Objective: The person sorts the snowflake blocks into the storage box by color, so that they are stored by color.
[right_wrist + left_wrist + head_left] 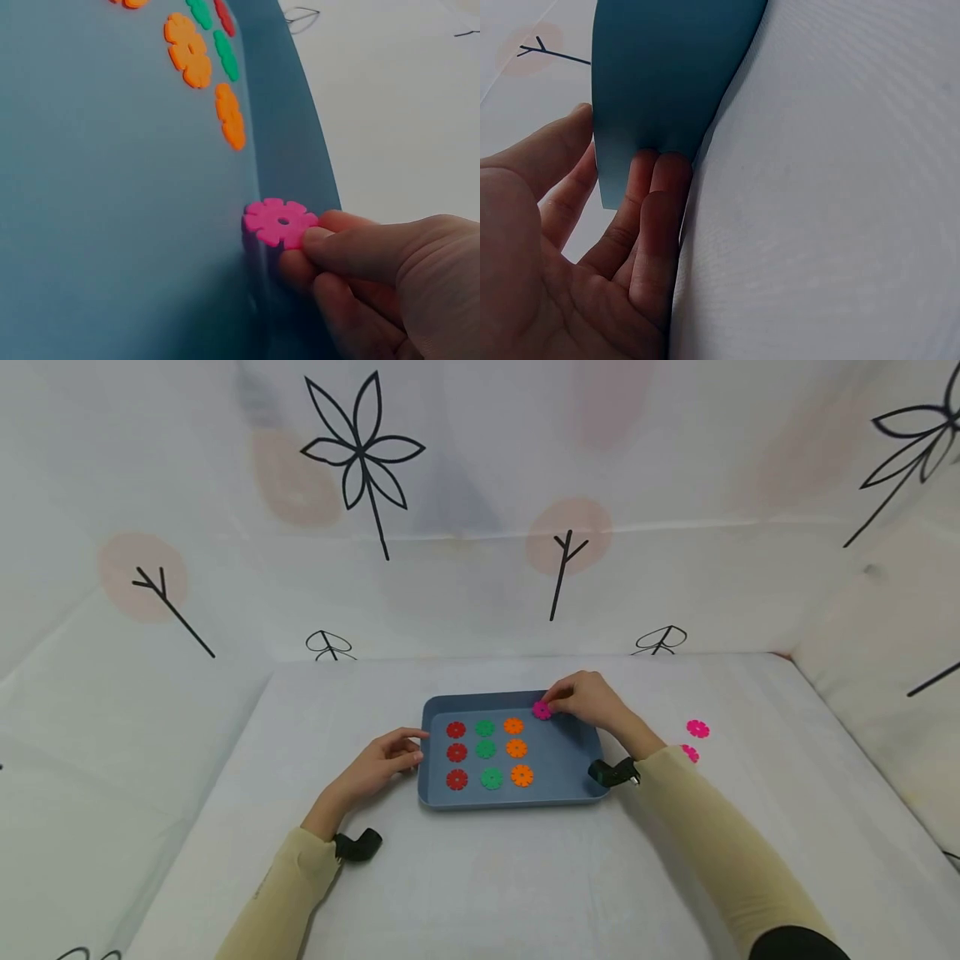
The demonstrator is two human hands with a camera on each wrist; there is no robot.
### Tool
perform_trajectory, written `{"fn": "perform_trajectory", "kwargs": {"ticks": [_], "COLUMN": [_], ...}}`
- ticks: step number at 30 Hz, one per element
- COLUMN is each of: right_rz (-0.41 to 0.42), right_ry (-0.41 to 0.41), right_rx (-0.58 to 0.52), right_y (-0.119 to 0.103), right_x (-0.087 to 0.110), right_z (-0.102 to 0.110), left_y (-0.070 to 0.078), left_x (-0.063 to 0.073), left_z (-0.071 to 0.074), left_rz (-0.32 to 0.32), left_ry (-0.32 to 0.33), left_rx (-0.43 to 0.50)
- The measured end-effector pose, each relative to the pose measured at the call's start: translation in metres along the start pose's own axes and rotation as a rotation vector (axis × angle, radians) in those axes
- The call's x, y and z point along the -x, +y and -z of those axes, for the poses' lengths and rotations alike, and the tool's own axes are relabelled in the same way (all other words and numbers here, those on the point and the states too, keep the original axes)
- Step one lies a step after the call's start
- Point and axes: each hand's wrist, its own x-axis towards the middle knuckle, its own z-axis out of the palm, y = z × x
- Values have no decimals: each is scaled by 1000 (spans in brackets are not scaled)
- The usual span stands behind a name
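Observation:
A blue-grey tray [570, 768] lies on the white-covered table. My right hand [588, 700] is over its far edge and pinches a pink flower-shaped disc [277, 221] between thumb and fingers. In the right wrist view the disc is tilted beside the tray's inner wall [289, 112]. At the tray's left side, my left hand [386, 756] touches the outer wall [667, 82] with its fingertips. On the tray stand columns of similar discs: red [457, 752], green [486, 749] and orange [517, 748], three in each.
Two more pink discs, one farther back [697, 728] and one partly behind the right sleeve [690, 752], lie on the table to the right of the tray. Black wrist camera mounts [360, 845] sit at both cuffs. White printed cloth [465, 593] rises behind the table.

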Motion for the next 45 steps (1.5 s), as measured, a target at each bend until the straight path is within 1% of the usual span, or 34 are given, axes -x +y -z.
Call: {"fn": "perform_trajectory", "kwargs": {"ticks": [3,10,16,27,36,37,39,40,43,44,45], "right_rz": [9,15,2,16,18,16,11,9,2,-1,-3], "right_ry": [-4,6,2,4,12,13,14,15,21,22,25], "right_rx": [12,14,12,22,24,23,15,11,-6,-14,-22], "right_y": [1,2,1,-2,1,1,1,1,3,4,4], "right_x": [0,-1,0,1,1,1,2,2,2,2,2], "right_z": [-1,-1,-1,0,-1,-1,0,0,1,1,1], "left_y": [-1,-31,-38,-38,-39,-37,-27,-26,-13,-10,-10], "left_x": [-1,-13,-15,-13,-15,-14,-11,-11,-6,-5,-4], "left_z": [0,0,-2,-2,-1,-1,-1,0,-1,-1,-1], "left_rz": [-2,-3,2,-19,-11,-5,-4,-6,-9,-14,-14], "left_ry": [-3,10,30,29,23,21,16,16,14,15,16], "left_rx": [-14,-17,-10,-11,-3,-5,-6,-7,-3,1,8]}}
